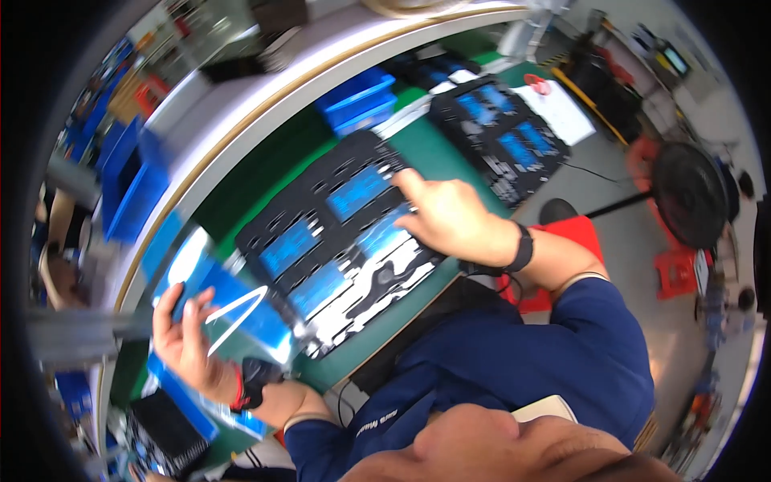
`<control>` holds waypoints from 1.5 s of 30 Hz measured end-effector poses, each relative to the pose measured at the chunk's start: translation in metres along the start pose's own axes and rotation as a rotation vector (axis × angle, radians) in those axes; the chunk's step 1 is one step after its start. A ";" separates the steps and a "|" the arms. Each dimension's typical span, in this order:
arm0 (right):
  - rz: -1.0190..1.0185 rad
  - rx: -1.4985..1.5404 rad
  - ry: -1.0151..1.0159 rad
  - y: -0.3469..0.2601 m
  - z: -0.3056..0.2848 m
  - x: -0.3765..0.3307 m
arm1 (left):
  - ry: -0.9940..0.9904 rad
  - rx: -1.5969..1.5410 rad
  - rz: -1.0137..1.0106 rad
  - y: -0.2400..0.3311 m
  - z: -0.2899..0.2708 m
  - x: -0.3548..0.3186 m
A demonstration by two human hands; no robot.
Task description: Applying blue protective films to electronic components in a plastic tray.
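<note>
A black tray [325, 215] with blue rectangular panels [357, 193] lies tilted on the green bench top in front of me. Over its right part reaches my right hand [450, 213], index finger and thumb stretched apart at the panels; nothing shows between them. Off the tray's left end, my left hand [189, 345] is raised with fingers curled at a thin white V-shaped strip [241, 317], which is smeared by motion. Beneath that strip lies a glossy blue film sheet [257, 325]. White and black patches [373, 293] cover the tray's near edge, partly as glare.
A similar black tray [498, 136] stands at the far right, beside white paper [562, 112]. Blue bins [357, 100] sit behind the work. A raised shelf edge [265, 108] runs along the back. On the right are a black fan [691, 193] and a red stool [574, 237].
</note>
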State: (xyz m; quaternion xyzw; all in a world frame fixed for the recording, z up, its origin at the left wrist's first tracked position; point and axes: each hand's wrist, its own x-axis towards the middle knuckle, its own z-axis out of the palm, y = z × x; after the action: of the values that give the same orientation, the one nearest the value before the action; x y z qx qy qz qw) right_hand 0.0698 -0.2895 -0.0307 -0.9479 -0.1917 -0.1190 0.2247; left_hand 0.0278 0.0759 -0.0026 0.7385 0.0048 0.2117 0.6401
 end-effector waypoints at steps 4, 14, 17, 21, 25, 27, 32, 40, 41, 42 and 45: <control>0.062 0.051 0.256 0.028 -0.029 -0.019 | 0.038 -0.018 -0.062 0.004 0.007 0.000; 0.316 -0.302 0.369 0.139 -0.024 -0.106 | -0.013 0.293 -0.227 -0.040 -0.058 0.031; 0.300 -0.278 0.315 0.147 -0.020 -0.108 | -0.051 0.233 -0.230 -0.060 -0.068 0.035; 0.252 -0.232 0.313 0.151 -0.021 -0.103 | -0.085 0.236 -0.286 -0.068 -0.087 0.040; 0.215 -0.174 0.233 0.154 -0.035 -0.100 | -0.067 0.403 -0.260 -0.038 -0.051 0.033; 0.206 -0.136 0.230 0.156 -0.040 -0.094 | -0.009 0.384 -0.234 -0.033 -0.029 0.023; 0.264 0.035 0.214 0.158 -0.071 -0.088 | 0.010 0.224 -0.106 -0.032 -0.006 0.014; 0.410 0.410 0.302 0.167 -0.108 -0.079 | 0.006 0.150 -0.100 -0.033 -0.006 0.012; 0.443 0.460 0.298 0.169 -0.110 -0.079 | 0.001 0.175 -0.109 -0.033 -0.007 0.012; 0.446 0.458 0.299 0.170 -0.112 -0.079 | -0.004 0.199 -0.118 -0.033 -0.009 0.013; 0.437 0.448 0.289 0.172 -0.116 -0.078 | 0.051 0.240 -0.227 -0.030 -0.013 0.018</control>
State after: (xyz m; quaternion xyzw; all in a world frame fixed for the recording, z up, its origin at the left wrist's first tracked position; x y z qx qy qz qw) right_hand 0.0556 -0.5107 -0.0194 -0.8671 0.0282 -0.1562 0.4722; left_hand 0.0480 0.0990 -0.0247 0.7989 0.1296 0.1547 0.5666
